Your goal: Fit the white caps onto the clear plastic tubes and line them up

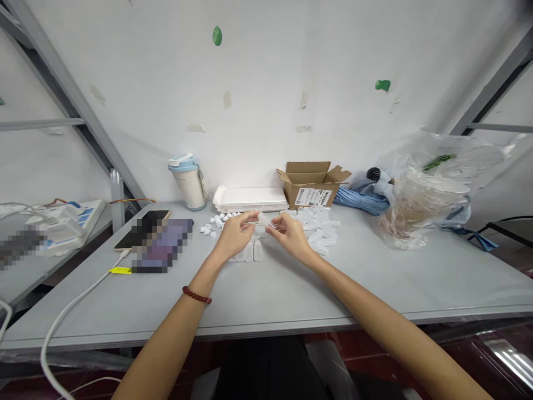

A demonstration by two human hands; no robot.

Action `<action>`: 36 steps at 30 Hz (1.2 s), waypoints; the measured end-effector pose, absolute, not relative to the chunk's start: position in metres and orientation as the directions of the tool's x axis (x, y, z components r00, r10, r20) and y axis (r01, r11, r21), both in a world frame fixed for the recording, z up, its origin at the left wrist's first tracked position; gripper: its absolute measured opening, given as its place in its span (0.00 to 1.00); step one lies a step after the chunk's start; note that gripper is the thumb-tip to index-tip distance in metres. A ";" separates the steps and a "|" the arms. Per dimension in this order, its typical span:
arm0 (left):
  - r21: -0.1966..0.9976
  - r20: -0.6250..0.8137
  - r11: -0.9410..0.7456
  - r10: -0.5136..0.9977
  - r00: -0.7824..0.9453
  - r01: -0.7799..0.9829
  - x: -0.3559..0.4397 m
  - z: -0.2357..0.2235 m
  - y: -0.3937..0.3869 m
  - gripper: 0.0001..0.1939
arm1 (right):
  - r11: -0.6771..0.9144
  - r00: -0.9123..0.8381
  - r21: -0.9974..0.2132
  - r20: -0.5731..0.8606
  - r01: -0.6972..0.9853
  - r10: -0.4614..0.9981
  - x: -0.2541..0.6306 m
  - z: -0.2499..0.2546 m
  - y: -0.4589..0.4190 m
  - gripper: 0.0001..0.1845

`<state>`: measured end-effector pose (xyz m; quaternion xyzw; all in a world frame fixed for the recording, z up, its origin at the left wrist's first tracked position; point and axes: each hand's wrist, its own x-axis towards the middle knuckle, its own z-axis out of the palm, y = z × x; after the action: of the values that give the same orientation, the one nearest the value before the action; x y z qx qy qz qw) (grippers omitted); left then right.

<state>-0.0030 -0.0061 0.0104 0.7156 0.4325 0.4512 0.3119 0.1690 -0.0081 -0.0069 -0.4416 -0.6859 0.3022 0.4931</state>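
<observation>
Pinching small translucent plastic tube in right hand; can't tell grip in left hand. Likely light, slick; hold by sides.

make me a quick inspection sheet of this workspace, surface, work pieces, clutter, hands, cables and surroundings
Surface: grey table, bare along the front.
Work pieces: pile of clear plastic pieces on the right, small white pieces on the left, short row of clear pieces between.
Clutter: phone, cup, open cardboard box, plastic bag.
Hands: right hand pinches a clear piece; left hand is at its other end, grip unclear.
Cables: white cable runs from the phone over the front edge.
Surroundings: white wall with tape scraps, metal frame at left.
</observation>
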 end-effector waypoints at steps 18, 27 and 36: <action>0.864 0.379 -0.469 0.845 0.377 0.184 0.000 0.016 -0.015 0.27 | 0.407 -0.214 -0.869 0.357 0.280 0.909 0.168 0.000 -0.014 0.21; 0.860 0.398 -0.466 0.868 0.296 0.210 0.000 0.020 -0.017 0.20 | 0.421 -0.203 -0.840 0.372 0.341 0.906 0.170 0.000 -0.014 0.19; 0.846 0.381 -0.467 0.867 0.321 0.256 0.001 0.031 -0.024 0.18 | 0.481 -0.245 -0.744 0.414 0.465 0.877 0.170 -0.003 -0.015 0.22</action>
<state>0.0008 -0.0245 0.0313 0.7350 0.3820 0.4398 0.3470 0.1695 -0.0148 -0.0031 -0.4471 -0.7501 0.2445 0.4215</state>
